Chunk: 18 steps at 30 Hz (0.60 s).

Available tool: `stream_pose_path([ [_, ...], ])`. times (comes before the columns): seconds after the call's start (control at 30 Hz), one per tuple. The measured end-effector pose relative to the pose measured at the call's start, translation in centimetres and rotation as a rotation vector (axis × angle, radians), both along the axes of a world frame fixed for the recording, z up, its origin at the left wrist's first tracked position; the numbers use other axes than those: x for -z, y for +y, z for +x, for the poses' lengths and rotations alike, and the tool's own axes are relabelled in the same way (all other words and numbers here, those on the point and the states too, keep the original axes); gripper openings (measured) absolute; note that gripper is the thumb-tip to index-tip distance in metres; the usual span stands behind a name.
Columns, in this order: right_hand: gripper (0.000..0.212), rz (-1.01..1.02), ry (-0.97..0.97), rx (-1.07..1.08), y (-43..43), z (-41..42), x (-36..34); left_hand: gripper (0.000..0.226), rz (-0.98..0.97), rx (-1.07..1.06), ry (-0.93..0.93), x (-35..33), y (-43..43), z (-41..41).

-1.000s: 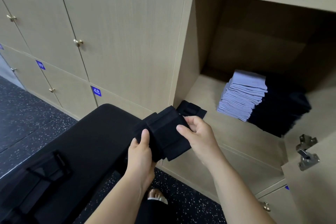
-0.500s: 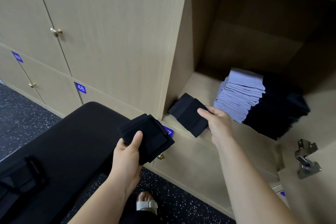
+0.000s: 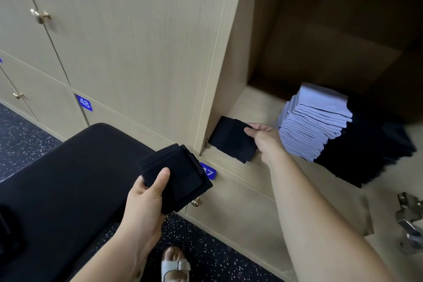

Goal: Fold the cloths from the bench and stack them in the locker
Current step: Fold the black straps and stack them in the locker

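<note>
The right hand (image 3: 263,138) is pinching one folded black cloth (image 3: 233,138) at the front left corner of the locker (image 3: 231,52) shelf. The left hand (image 3: 146,192) is gripping several folded cloths (image 3: 176,178) over the bench (image 3: 68,178) edge.

Likely changing room, numbered lockers (image 3: 128,41), padded bench (image 3: 68,178)

1. Left hand (image 3: 146,192): bare, thumbnail cut short.
2. Right hand (image 3: 265,139): bare, nails too small to make out.
3. Left forearm (image 3: 119,252), in from 7 o'clock: bare skin right to the frame edge.
4. Right forearm (image 3: 309,213), in from 5 o'clock: same, bare to the frame edge.
5. One foot at 6 o'clock: off-white sandal (image 3: 175,268), wide straps across the instep, toes (image 3: 172,253) uncovered.
</note>
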State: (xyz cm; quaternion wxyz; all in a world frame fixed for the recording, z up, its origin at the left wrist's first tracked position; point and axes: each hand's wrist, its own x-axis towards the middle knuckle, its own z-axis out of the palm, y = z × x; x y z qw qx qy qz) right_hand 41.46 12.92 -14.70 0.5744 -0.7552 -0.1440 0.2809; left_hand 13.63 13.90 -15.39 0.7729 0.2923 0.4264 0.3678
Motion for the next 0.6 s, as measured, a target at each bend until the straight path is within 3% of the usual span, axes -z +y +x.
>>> stream_pose_path([
  [0.37,0.013,-0.017,-0.073,0.148,1.2,0.2,2.2,0.023,-0.003,0.022,-0.009,0.7,0.1,0.4],
  [0.6,0.027,-0.204,-0.274,0.073,1.2,0.0,2.9,0.022,0.012,0.036,-0.023,0.1,-0.2,0.1],
])
